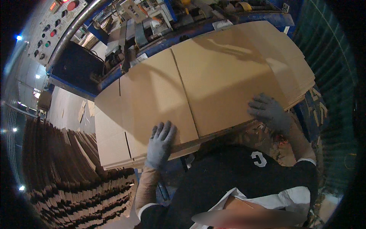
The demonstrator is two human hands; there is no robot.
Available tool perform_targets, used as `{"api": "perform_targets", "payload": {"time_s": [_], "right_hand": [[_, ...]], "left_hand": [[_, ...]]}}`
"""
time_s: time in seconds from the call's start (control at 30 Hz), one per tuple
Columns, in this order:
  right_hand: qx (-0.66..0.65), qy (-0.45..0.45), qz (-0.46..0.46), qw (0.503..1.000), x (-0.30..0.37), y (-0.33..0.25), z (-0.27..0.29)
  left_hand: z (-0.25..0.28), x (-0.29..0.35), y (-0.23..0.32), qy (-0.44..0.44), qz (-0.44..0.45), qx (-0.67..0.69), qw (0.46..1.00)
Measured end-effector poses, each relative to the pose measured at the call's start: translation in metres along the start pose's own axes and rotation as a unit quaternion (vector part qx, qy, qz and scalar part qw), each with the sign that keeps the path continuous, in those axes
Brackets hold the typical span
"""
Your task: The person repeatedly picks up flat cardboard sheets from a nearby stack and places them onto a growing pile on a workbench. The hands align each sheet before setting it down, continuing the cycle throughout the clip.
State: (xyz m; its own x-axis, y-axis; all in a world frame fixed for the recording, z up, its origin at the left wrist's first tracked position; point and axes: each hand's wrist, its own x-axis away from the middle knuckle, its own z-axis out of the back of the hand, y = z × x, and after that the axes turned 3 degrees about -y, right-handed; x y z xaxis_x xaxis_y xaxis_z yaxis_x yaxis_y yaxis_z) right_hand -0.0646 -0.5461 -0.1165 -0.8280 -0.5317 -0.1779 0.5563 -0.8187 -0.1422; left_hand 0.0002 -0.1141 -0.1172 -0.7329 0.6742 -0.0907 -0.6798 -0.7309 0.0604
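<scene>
A wide stack of flat cardboard box blanks [221,84] lies in front of me, its far edge against a blue machine. Dark slots cut across the top sheet. My left hand [161,145], in a grey glove, rests on the near edge left of the middle slot, with its fingers stretched out flat on the board. Farther right, my right hand [268,110] wears a grey glove too. Its fingers lie spread over the near edge of the top sheet. Neither hand grips anything that I can see.
The blue machine [152,49] with rollers and guides runs along the far side. A control panel [51,32] with buttons stands at the far left. Tall piles of cardboard sheets [72,168] fill the lower left. Cardboard scraps [259,139] lie below the near edge; a green corrugated wall [328,57] is at right.
</scene>
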Motion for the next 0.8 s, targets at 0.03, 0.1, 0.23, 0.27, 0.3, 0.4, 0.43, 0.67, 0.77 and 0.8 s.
{"api": "perform_targets", "payload": {"time_s": [0.03, 0.1, 0.23, 0.27, 0.3, 0.4, 0.43, 0.67, 0.77, 0.8], "right_hand": [[-0.006, 0.009, 0.009, 1.000, -0.005, 0.008, -0.004], [0.008, 0.009, 0.012, 1.000, -0.016, 0.029, -0.012], [0.035, 0.040, -0.001, 0.999, -0.036, 0.074, -0.019], [0.036, 0.069, 0.001, 0.997, -0.041, 0.085, -0.016], [0.039, 0.055, -0.010, 0.998, -0.051, 0.097, -0.015], [0.049, 0.029, -0.033, 0.998, -0.083, 0.132, -0.014], [0.041, 0.033, -0.037, 0.998, -0.095, 0.143, -0.016], [0.041, 0.121, -0.188, 0.974, -0.160, 0.191, -0.050], [0.178, 0.197, -0.194, 0.944, -0.185, 0.183, -0.060], [0.204, 0.236, -0.186, 0.932, -0.187, 0.177, -0.059]], "left_hand": [[-0.001, -0.002, -0.004, 0.018, -0.006, -0.010, 1.000], [-0.003, -0.008, -0.015, 0.041, -0.012, -0.032, 0.999], [-0.010, -0.029, -0.042, 0.077, -0.054, -0.050, 0.994], [-0.013, -0.037, -0.048, 0.091, -0.071, -0.046, 0.992], [-0.016, -0.046, -0.055, 0.105, -0.088, -0.043, 0.990], [-0.019, -0.086, -0.089, 0.177, -0.068, -0.030, 0.981], [-0.020, -0.101, -0.102, 0.193, -0.069, -0.037, 0.978], [-0.025, -0.196, -0.149, 0.204, 0.031, -0.148, 0.967], [-0.017, -0.222, -0.153, 0.095, 0.353, -0.179, 0.913], [-0.018, -0.215, -0.152, 0.205, 0.340, -0.078, 0.914]]}}
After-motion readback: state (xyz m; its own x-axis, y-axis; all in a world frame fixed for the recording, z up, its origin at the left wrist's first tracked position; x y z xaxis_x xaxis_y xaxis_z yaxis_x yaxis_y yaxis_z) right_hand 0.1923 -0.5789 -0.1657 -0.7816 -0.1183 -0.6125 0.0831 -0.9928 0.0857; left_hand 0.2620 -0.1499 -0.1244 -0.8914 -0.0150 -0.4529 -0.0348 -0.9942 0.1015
